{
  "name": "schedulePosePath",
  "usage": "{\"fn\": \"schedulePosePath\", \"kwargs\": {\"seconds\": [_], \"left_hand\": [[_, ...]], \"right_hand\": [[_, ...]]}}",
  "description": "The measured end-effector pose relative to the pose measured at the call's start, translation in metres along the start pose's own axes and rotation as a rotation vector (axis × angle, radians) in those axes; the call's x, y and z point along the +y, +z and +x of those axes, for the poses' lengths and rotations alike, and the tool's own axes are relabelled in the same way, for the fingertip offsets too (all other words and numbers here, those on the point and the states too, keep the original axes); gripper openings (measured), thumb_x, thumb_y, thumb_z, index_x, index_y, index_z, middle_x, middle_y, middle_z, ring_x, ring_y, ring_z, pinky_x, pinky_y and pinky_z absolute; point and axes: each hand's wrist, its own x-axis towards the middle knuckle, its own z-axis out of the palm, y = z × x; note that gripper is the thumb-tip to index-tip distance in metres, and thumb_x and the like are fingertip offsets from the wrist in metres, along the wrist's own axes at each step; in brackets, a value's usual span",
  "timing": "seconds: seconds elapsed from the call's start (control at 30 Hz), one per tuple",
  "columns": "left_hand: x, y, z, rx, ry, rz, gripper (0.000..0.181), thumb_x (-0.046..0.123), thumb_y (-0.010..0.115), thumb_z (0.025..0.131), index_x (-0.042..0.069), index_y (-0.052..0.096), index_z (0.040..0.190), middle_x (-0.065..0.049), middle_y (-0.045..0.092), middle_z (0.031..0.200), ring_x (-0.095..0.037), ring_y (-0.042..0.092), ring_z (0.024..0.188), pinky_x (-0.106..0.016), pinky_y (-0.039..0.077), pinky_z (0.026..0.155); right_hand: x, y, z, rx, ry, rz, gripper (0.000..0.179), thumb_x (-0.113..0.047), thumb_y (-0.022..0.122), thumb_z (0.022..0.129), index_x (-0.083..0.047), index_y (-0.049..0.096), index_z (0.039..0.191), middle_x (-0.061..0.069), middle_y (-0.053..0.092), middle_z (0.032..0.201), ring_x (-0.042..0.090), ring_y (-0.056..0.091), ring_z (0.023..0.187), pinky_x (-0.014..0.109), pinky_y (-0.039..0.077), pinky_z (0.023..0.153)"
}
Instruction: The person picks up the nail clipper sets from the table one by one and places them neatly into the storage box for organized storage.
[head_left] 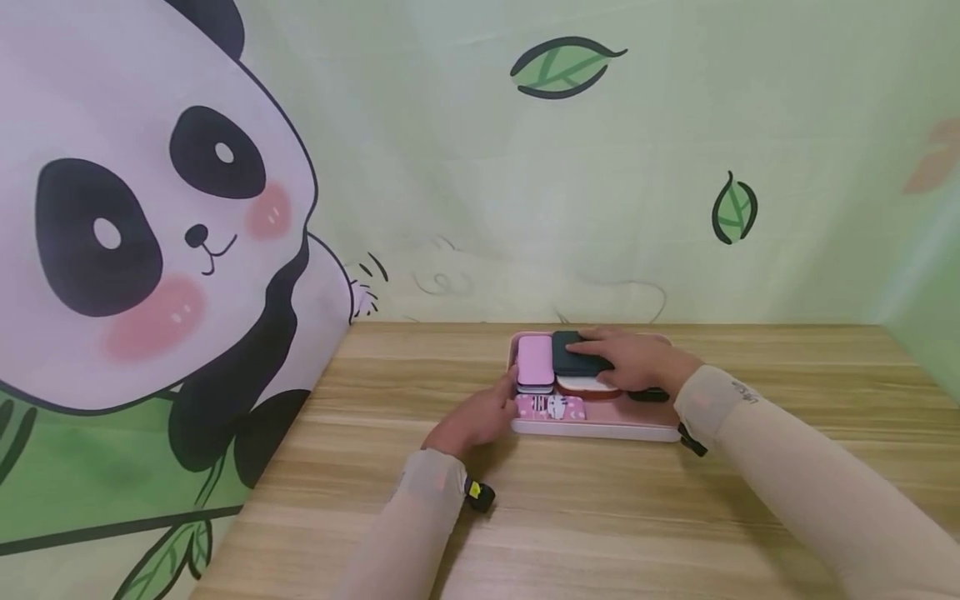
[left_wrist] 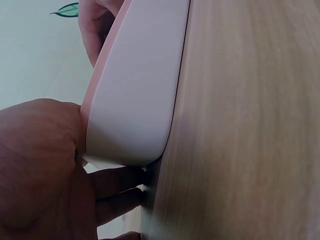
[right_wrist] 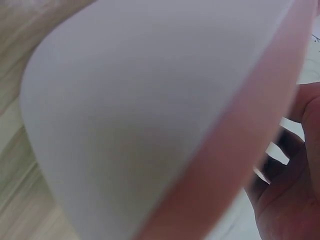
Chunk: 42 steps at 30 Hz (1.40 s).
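A shallow pink box (head_left: 600,432) with white outer walls stands on the table. My left hand (head_left: 480,417) holds its left end; in the left wrist view the palm meets the pink rim (left_wrist: 90,105) and the fingers (left_wrist: 117,182) reach round the outer corner. Over a dark green case (head_left: 567,354) in the box lies my right hand (head_left: 637,358), fingers spread and touching its top. That case overlaps a white and brown item (head_left: 588,392). A pink case (head_left: 536,360) sits at the left, behind a pink patterned packet (head_left: 551,407).
A black item (head_left: 648,395) lies partly hidden below the right hand, in the box. The wooden table (head_left: 600,517) ends at a printed panda backdrop (head_left: 465,167). Dark wrist cameras (head_left: 480,495) are strapped at both sleeves.
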Motion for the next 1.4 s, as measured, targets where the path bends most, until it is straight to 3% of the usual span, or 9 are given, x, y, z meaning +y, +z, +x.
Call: {"fn": "schedulePosePath", "kwargs": {"seconds": [0.17, 0.33, 0.87, 1.1, 1.3, 1.4], "left_hand": [[0.001, 0.001, 0.001, -0.006, 0.004, -0.003, 0.065, 0.035, 0.034, 0.104, 0.034, 0.005, 0.161, 0.007, 0.017, 0.167, -0.023, 0.045, 0.126, -0.041, 0.038, 0.103], [0.003, 0.0, 0.0, 0.0, 0.002, 0.011, 0.063, 0.034, 0.033, 0.104, 0.034, 0.005, 0.161, 0.005, 0.02, 0.167, -0.025, 0.046, 0.122, -0.041, 0.04, 0.097], [0.006, -0.002, -0.002, -0.017, -0.007, -0.036, 0.065, 0.034, 0.033, 0.104, 0.034, 0.004, 0.161, 0.009, 0.015, 0.167, -0.023, 0.043, 0.127, -0.042, 0.037, 0.103], [0.002, -0.001, 0.0, -0.009, 0.003, -0.025, 0.066, 0.033, 0.034, 0.103, 0.032, 0.004, 0.162, 0.007, 0.015, 0.168, -0.022, 0.044, 0.125, -0.04, 0.038, 0.1], [0.002, 0.0, 0.0, -0.005, -0.011, -0.012, 0.065, 0.033, 0.034, 0.103, 0.033, 0.003, 0.161, 0.005, 0.019, 0.167, -0.026, 0.053, 0.109, -0.039, 0.041, 0.092], [0.002, 0.0, 0.001, 0.0, -0.001, 0.021, 0.065, 0.032, 0.033, 0.104, 0.03, 0.004, 0.162, 0.002, 0.022, 0.166, -0.025, 0.052, 0.112, -0.039, 0.04, 0.095]], "right_hand": [[0.002, 0.0, 0.0, 0.022, -0.028, 0.015, 0.065, -0.026, 0.063, 0.096, -0.036, 0.038, 0.155, 0.008, 0.022, 0.167, 0.038, 0.025, 0.15, 0.069, 0.03, 0.11], [0.005, 0.002, 0.003, 0.029, -0.023, -0.002, 0.066, -0.027, 0.063, 0.095, -0.038, 0.037, 0.155, 0.006, 0.021, 0.167, 0.037, 0.027, 0.15, 0.068, 0.031, 0.111], [0.002, 0.006, 0.002, 0.05, 0.028, -0.058, 0.066, -0.03, 0.063, 0.095, -0.043, 0.035, 0.154, 0.004, 0.022, 0.167, 0.036, 0.029, 0.149, 0.077, 0.035, 0.099], [0.001, 0.01, 0.001, 0.112, -0.058, -0.057, 0.063, -0.026, 0.063, 0.096, -0.028, 0.04, 0.155, 0.016, 0.031, 0.161, 0.039, 0.036, 0.144, 0.062, 0.033, 0.113], [0.003, 0.013, -0.003, 0.165, -0.079, -0.04, 0.067, -0.032, 0.064, 0.094, -0.023, 0.037, 0.156, 0.017, 0.037, 0.156, 0.038, 0.041, 0.141, 0.059, 0.035, 0.112], [0.004, 0.015, -0.004, 0.185, -0.09, -0.03, 0.07, -0.035, 0.064, 0.093, -0.021, 0.037, 0.156, 0.016, 0.04, 0.154, 0.037, 0.042, 0.139, 0.059, 0.036, 0.112]]}}
